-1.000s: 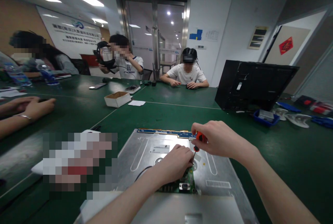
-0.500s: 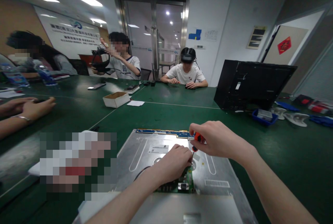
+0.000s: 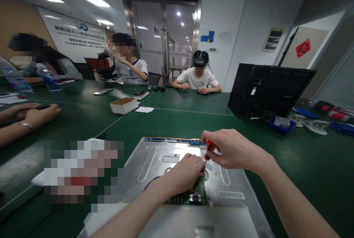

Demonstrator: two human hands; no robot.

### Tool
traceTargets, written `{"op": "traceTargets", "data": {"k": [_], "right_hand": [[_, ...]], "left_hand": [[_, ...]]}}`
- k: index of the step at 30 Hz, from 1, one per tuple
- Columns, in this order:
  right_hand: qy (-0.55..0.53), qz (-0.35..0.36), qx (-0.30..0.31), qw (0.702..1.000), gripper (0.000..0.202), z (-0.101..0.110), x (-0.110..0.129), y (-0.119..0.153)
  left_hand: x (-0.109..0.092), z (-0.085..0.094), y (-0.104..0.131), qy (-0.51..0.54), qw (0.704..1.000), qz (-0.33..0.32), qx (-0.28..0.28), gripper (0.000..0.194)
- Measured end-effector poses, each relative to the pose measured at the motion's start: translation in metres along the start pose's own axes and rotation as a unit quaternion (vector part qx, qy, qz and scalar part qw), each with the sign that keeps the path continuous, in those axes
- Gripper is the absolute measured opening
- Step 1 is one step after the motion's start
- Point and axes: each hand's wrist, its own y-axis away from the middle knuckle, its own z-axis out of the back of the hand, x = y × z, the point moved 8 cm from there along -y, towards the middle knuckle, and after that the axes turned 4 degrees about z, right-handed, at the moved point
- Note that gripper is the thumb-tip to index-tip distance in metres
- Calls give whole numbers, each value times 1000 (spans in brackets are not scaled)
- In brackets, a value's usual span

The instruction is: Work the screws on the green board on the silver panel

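A metal-backed display panel (image 3: 235, 184) lies flat in front of me, with a blue circuit strip (image 3: 166, 140) along its far edge. My right hand (image 3: 231, 147) is closed around the red and black handle of a screwdriver (image 3: 209, 149). Its thin shaft points down at the corner of a green circuit board (image 3: 203, 193) on the panel. Close beside the shaft, my left hand (image 3: 188, 170) rests over the board with fingers bent together near the tip. What those fingers pinch, if anything, is hidden, as is most of the board.
Right of the panel, a black monitor housing (image 3: 268, 90) stands behind a blue tray (image 3: 280, 123). An open white box (image 3: 124, 106) sits farther back. Another person's hands (image 3: 33, 118) are at the left, and several people sit around the green table (image 3: 177, 122).
Both my hands and the screwdriver stay nearly in place. Across the table, a seated person's head and raised arm have shifted slightly.
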Motion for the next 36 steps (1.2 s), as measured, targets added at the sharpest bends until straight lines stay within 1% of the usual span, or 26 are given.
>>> {"op": "traceTargets", "data": {"k": [7,12,18,28,33,36], "right_hand": [[-2,-1,1,1000,14,1,-1,0],[0,-1,8,1000,13,0,1,0],[20,-17,12,1000,14,0,-1,0],[46,-30,-9,998,9,-2,-6,-3],[24,-23,-7,999,12,-2,-7,-2],[4,-20,0,1000,10,-2,-6,0]], "left_hand": [[2,-3,-1,7,1000,-6,-2,8],[0,-1,0,-6,1000,-8,-2,8],[1,-2,0,4,1000,-1,5,9],[1,-2,0,13,1000,-12,-1,10],[3,-2,-1,14,1000,-1,2,8],[4,-3,-3,5,1000,7,1,8]]}}
